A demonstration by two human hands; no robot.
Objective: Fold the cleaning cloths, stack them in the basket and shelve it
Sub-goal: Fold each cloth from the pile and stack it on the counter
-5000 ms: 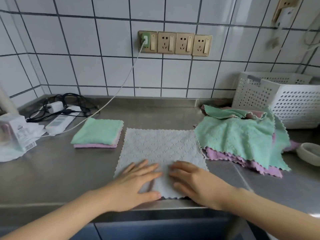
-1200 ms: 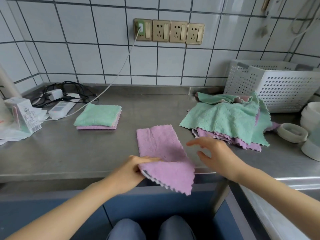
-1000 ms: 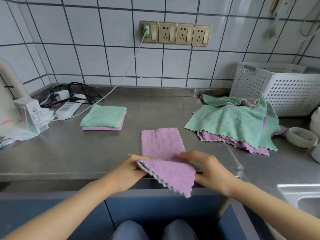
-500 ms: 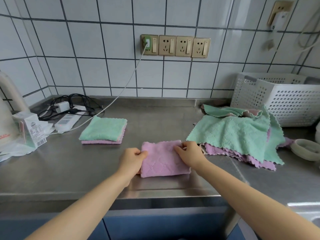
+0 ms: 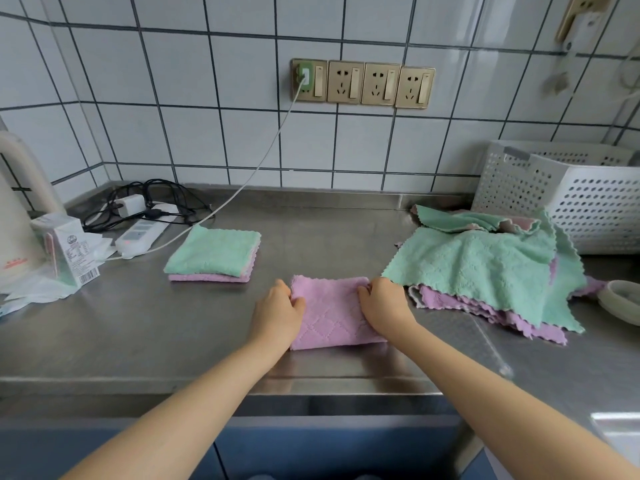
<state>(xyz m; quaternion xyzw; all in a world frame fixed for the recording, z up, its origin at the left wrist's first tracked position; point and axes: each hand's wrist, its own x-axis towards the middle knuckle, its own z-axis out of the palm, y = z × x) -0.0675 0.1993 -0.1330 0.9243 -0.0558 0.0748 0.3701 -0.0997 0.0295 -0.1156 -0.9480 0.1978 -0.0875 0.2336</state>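
Observation:
A folded purple cloth (image 5: 332,311) lies on the steel counter (image 5: 138,327) in front of me. My left hand (image 5: 278,311) pinches its left edge and my right hand (image 5: 384,303) pinches its right edge. To the left sits a small stack of folded cloths (image 5: 213,254), green on top and purple beneath. On the right lies a loose pile of unfolded green and purple cloths (image 5: 485,268). Behind that pile stands the white perforated basket (image 5: 571,195), against the tiled wall.
A power strip with tangled cables (image 5: 142,223) and a small carton (image 5: 67,247) occupy the back left corner, beside a white kettle (image 5: 17,209). A white round dish (image 5: 620,301) sits at the far right. Wall sockets (image 5: 362,83) hang above, with a cable running down.
The purple cloth, earlier hanging half off the counter edge in my hands, now lies folded into a small rectangle on the counter. Both hands moved to its side edges.

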